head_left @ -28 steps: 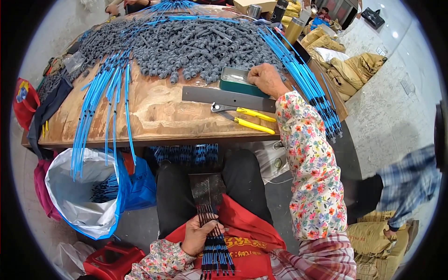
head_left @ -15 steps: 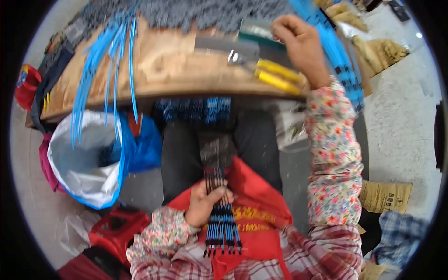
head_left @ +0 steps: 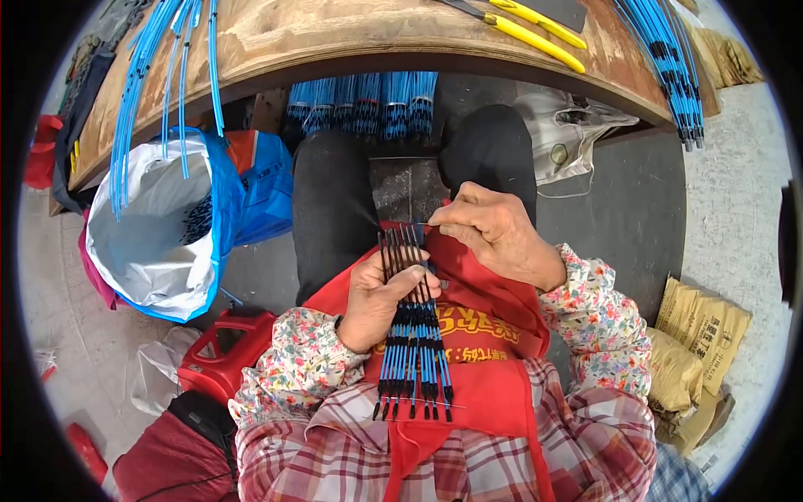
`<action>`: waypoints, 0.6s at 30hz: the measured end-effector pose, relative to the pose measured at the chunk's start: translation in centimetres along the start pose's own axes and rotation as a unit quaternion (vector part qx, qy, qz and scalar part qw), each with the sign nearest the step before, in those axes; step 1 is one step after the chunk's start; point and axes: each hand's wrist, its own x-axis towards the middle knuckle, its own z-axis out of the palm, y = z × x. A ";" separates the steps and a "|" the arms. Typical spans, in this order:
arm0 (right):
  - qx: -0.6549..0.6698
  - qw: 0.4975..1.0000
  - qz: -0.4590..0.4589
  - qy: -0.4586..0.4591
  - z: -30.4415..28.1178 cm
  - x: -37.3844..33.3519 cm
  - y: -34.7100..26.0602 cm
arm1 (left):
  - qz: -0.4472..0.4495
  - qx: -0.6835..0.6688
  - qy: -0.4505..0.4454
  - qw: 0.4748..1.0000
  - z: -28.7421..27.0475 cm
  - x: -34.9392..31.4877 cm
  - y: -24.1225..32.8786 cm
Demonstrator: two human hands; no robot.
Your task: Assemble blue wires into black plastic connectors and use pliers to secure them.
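Observation:
In my left hand is a fanned row of thin black-and-blue rods, the thumb lying across their dark upper part. The rods stand side by side above my lap, dark tips at both ends. Just right of their upper ends, my right hand is closed in a pinch. Something very thin shows between its fingertips and the rods; its kind is too small to make out. Beneath both hands spreads a red apron with yellow print.
A wooden bench lies ahead, bearing a yellow-handled tool. Blue strands hang off its left side, more blue rods off its right. Below are a white-lined blue bag, blue bundles and a red plastic stool.
My right hand has come back from the bench, near a green tray, to the rods' upper ends. My left hand still holds the rods, now slightly higher in view. The view has tilted down.

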 end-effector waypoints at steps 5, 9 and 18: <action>0.015 1.000 -0.009 -0.005 0.1 0.0 0.1 | 0.001 0.001 0.001 1.000 0.2 0.0 0.0; 0.003 1.000 -0.008 -0.023 0.0 0.3 -0.1 | 0.004 0.008 0.009 1.000 0.4 0.1 0.2; -0.016 0.999 -0.030 -0.010 0.2 0.6 -0.6 | 0.009 0.008 -0.011 1.000 0.0 0.1 0.0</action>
